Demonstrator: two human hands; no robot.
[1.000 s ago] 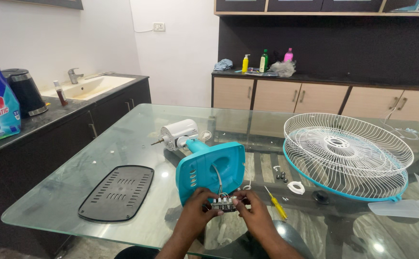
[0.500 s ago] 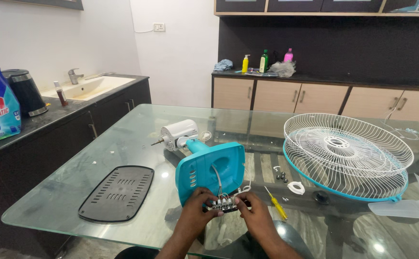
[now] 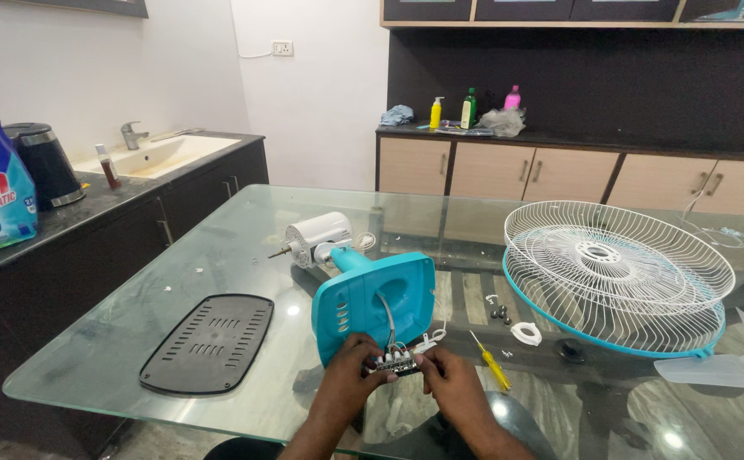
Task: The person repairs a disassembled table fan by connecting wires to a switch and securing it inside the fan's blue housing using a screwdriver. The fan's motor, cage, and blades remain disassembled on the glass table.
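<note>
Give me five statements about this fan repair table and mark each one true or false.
1. Both hands, left hand and right hand, hold the small switch board with wires running to the teal fan base. True.
2. The yellow-handled screwdriver is in the right hand. False: it lies on the glass table, just right of that hand.
3. The black perforated base cover lies flat on the glass, left of the hands. True.
4. The wire fan guard stands upright on the counter. False: it lies on the glass table, to the right.
5. The white fan motor lies behind the teal base. True.
</note>
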